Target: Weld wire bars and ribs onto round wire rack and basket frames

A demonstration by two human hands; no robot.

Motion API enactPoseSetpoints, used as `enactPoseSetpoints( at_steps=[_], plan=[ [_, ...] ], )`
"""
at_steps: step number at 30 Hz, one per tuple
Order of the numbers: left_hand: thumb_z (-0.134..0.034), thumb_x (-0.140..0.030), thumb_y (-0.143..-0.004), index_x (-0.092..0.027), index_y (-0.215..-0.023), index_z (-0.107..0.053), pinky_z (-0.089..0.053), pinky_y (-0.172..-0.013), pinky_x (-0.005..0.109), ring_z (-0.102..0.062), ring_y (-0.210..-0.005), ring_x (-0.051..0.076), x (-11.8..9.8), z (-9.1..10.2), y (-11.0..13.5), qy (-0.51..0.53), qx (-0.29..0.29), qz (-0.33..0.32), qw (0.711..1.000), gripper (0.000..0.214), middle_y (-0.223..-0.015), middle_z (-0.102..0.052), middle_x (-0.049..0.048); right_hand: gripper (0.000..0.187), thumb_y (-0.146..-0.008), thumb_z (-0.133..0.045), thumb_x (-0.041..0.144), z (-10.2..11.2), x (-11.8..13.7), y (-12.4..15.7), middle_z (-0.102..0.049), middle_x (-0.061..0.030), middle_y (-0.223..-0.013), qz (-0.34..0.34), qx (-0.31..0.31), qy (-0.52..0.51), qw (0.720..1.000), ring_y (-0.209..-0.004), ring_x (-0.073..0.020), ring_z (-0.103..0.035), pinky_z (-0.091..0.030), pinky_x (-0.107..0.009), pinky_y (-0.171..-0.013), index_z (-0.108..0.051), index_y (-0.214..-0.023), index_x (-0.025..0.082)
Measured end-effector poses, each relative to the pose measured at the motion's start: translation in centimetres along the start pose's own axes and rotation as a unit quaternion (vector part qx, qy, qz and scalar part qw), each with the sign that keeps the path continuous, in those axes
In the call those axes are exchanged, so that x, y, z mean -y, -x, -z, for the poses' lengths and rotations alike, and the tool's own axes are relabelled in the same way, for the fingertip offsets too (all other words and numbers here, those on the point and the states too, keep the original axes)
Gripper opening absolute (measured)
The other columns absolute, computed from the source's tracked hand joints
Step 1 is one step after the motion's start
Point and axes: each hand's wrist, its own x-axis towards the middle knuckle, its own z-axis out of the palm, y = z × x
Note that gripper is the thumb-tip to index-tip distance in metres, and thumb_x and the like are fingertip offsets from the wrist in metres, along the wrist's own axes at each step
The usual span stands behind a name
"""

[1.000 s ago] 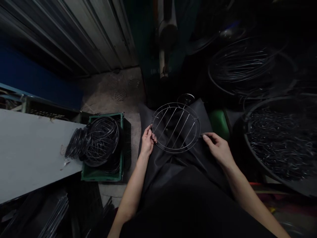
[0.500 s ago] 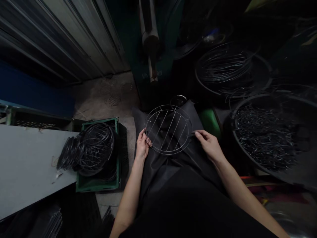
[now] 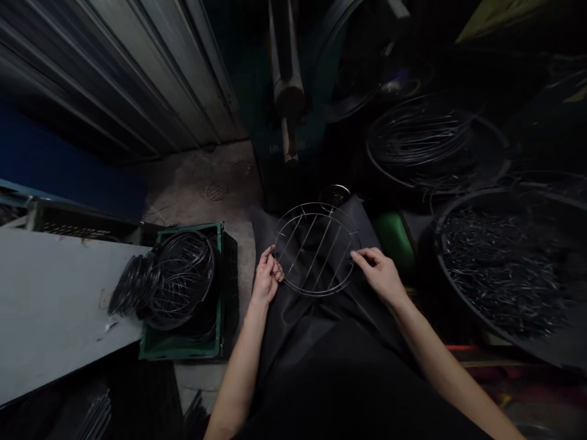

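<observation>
A round wire rack (image 3: 313, 249) with a double rim and parallel cross bars is held level above my lap. My left hand (image 3: 268, 275) grips its left rim, fingers curled around the wire. On the opposite side my right hand (image 3: 378, 272) pinches at the right rim with thumb and forefinger. Whether a small wire piece is also between those fingertips is too fine to make out. Short wire stubs stick out around the rim. Beyond the rack, a machine's rod-like arm (image 3: 290, 101) points down, with a small round metal part (image 3: 334, 194) below it.
At left, a green crate (image 3: 220, 293) holds a heap of wire racks (image 3: 181, 275), beside a grey tabletop (image 3: 59, 305). To the right stand a tub of small bent wire pieces (image 3: 499, 269) and another with wire rings (image 3: 417, 137). Some racks (image 3: 216, 190) lie on the floor.
My right hand has moved slightly left, bringing its fingertips onto the rack's rim. The whole scene has shifted a little down in view; my left hand keeps its hold.
</observation>
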Motion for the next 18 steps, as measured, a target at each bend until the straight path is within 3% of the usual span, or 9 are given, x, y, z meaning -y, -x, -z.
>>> enactPoseSetpoints(
  at_steps=[5,8,18],
  plan=[
    [-0.062,-0.050,-0.080,-0.020,-0.111,-0.054,-0.025,-0.036,0.016,-0.027,-0.037,0.004,0.3,-0.3,0.6,0.009,-0.016,-0.010,1.000,0.044,-0.050,-0.036,-0.0097,0.035,-0.080,-0.048,0.050,-0.3,0.0,0.3,-0.057,-0.0071,-0.079,0.054,-0.070,0.134,0.987,-0.064,-0.0173,-0.051,-0.043,-0.034,-0.064,-0.061,-0.070,0.019],
    [-0.069,-0.054,-0.072,-0.019,-0.109,-0.054,-0.026,-0.036,0.016,-0.024,-0.036,0.003,0.7,-0.2,0.9,0.006,-0.010,-0.031,0.999,0.054,-0.050,-0.037,-0.0107,0.033,-0.080,-0.047,0.048,-0.3,-0.3,0.5,-0.055,-0.0073,-0.078,0.064,-0.090,0.176,0.978,-0.062,-0.0170,-0.049,-0.042,-0.034,-0.061,-0.061,-0.071,0.019],
    [-0.085,-0.033,-0.055,-0.017,-0.119,-0.049,-0.034,-0.044,0.018,-0.035,-0.043,0.002,1.0,0.0,1.3,-0.037,0.010,-0.039,0.998,0.076,-0.058,-0.045,-0.0104,0.033,-0.079,-0.048,0.049,0.0,-0.9,0.4,-0.056,-0.0058,-0.079,0.073,-0.098,0.168,0.978,-0.045,-0.0096,-0.040,-0.041,-0.031,-0.054,-0.059,-0.069,0.019]
  ],
)
